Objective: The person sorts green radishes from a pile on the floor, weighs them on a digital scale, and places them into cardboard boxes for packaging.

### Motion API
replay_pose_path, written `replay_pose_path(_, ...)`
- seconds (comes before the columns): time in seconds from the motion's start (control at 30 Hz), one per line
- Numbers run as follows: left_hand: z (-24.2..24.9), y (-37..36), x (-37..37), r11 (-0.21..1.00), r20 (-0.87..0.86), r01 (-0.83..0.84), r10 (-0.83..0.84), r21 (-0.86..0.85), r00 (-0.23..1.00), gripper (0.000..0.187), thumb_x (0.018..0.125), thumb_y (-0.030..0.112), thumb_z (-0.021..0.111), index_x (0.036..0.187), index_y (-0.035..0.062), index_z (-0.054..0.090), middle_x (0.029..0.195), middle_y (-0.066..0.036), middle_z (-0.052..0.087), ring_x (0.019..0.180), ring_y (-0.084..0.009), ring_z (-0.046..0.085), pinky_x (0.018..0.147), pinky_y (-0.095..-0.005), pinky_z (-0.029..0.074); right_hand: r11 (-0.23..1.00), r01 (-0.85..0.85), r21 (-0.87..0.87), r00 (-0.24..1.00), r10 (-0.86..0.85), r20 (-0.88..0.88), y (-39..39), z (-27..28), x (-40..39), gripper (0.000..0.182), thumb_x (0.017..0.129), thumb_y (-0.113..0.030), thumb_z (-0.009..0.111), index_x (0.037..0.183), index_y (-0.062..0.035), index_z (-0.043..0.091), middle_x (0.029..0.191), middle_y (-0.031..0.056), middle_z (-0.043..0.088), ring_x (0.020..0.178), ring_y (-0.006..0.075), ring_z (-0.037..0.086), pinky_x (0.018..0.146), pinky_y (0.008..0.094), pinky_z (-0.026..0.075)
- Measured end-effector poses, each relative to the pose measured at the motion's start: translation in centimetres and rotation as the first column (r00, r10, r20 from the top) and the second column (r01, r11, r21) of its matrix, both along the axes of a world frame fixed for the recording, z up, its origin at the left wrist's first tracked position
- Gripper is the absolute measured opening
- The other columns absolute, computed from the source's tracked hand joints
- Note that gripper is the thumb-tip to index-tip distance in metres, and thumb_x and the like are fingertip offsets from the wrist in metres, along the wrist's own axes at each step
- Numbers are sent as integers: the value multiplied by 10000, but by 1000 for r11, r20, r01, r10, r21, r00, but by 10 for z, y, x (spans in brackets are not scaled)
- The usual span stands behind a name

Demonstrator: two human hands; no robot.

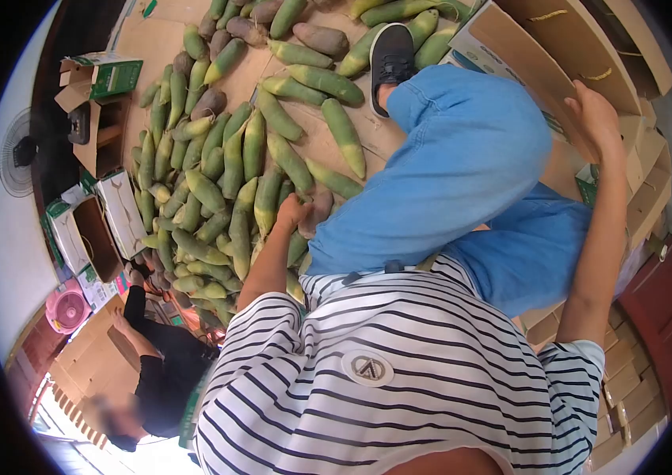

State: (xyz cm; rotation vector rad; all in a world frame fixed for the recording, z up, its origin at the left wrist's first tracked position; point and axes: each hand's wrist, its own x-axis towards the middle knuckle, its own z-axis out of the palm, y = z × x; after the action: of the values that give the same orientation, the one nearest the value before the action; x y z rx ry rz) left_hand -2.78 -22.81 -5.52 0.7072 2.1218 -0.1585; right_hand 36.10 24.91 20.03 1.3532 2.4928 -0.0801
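My left hand is low over a large heap of green radishes, its fingers closed at the end of a brownish-purple radish. Part of that radish is hidden behind my raised knee. Other green radishes lie close around the hand, some with pale yellow ends. On the other side, my right hand is raised beside a tall open cardboard box, its fingers apart and holding nothing.
A foot in a dark shoe stands among the radishes on cardboard flooring. White-and-green boxes line the left, near a pink fan and a standing fan. A person in black works at lower left. Cardboard cartons are stacked at right.
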Motion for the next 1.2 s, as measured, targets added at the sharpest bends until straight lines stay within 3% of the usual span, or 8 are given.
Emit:
replay_pose_path(0.2, -46, 41, 12, 874, 392, -474, 476, -109, 787, 509, 759, 393, 668, 983, -61, 613, 836, -178, 655, 756, -245, 642, 694, -348, 491, 1000, -2, 7, 1000, 2, -2, 9, -12, 9, 362, 852, -204, 552, 1160, -22, 498, 986, 206, 602, 958, 352, 563, 790, 443, 435)
replay_pose_path(0.4, -99, 75, 45, 565, 99, -825, 820, 28, 564, 500, 717, 378, 746, 950, -38, 598, 809, -124, 614, 642, -291, 565, 515, -404, 462, 1000, 16, -14, 999, -15, 51, 11, -9, 6, 407, 852, -232, 550, 1202, -33, 491, 1025, 201, 603, 979, 346, 561, 811, 434, 437)
replay_pose_path(0.5, -105, 82, 43, 492, 144, -870, 859, 35, 491, 479, 703, 318, 760, 975, -40, 594, 904, -140, 618, 741, -291, 589, 643, -400, 490, 1000, 5, -11, 999, -5, 50, 10, -11, 6, 408, 846, -231, 557, 1201, -40, 494, 1020, 200, 605, 975, 346, 565, 810, 434, 442)
replay_pose_path(0.6, -33, 118, 39, 770, 151, -558, 539, 309, 828, 481, 685, 237, 751, 1014, -52, 550, 965, -185, 621, 876, -278, 612, 776, -351, 480, 1000, 1, -1, 999, -1, 40, 8, -6, 5, 357, 838, -226, 566, 1143, -48, 516, 992, 197, 612, 962, 350, 571, 792, 445, 449)
replay_pose_path(0.73, 57, 174, 25, 549, 23, -181, 282, 816, 959, 522, 700, 189, 743, 1077, -19, 448, 972, -138, 581, 843, -236, 574, 766, -340, 461, 1000, 1, -1, 1000, -1, 22, 4, 0, 3, 259, 837, -194, 563, 1038, -37, 517, 931, 205, 606, 914, 372, 564, 755, 459, 445)
replay_pose_path(0.93, 254, 294, 55, -124, 509, -499, 68, 857, 858, 401, 789, 82, 691, 1121, -5, 483, 1046, -93, 568, 928, -140, 548, 810, -270, 449, 1000, 14, 7, 1000, -14, -17, -1, 2, 0, 203, 826, -193, 576, 917, -18, 525, 873, 191, 624, 884, 354, 592, 731, 457, 470)
replay_pose_path(1.07, 316, 362, 114, -75, 552, -598, -305, 798, 776, 409, 792, 105, 694, 1128, -15, 495, 1062, -98, 580, 943, -143, 555, 815, -266, 457, 1000, 22, -5, 1000, -22, 14, -2, 6, -1, 205, 822, -190, 578, 925, -19, 534, 881, 191, 626, 884, 350, 595, 733, 455, 471)
replay_pose_path(1.2, 289, 386, 133, 37, 375, -380, -280, 924, 884, 404, 800, 202, 699, 1093, -20, 531, 1030, -94, 596, 921, -145, 565, 810, -263, 459, 1000, 21, 5, 1000, -21, -17, 0, 4, 1, 218, 817, -194, 580, 948, -22, 547, 912, 196, 627, 900, 348, 596, 745, 455, 469)
